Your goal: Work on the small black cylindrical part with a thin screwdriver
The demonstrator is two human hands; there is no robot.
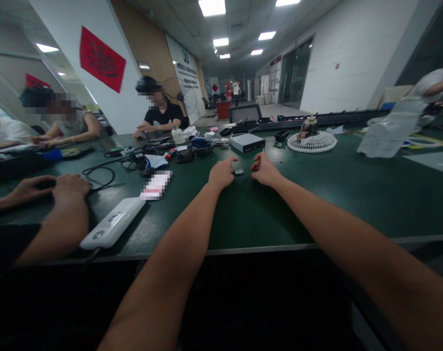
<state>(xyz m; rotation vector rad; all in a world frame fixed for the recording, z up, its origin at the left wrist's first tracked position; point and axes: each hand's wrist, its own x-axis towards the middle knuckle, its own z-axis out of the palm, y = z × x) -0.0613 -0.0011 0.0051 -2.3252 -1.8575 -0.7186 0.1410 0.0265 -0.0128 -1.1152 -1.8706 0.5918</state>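
Note:
My left hand (221,174) rests low over the green table, thumb and index finger apart, at the left side of a small grey metallic block (239,172). I cannot tell whether the thumb touches the block. To the right of it, my right hand (266,169) has its fingers curled together in a pinch. A thin, light tip shows just above those fingers, too small to name. Just behind both hands lies a flat grey box with a black front (248,143), shaped like a computer disc drive.
A white fan grille with a motor (312,141) lies right of the box, beside a small black tray (281,135). Cables, a white power strip-like device (113,223) and a co-worker's hands (53,187) are at left. Clear plastic packaging (388,129) stands at right.

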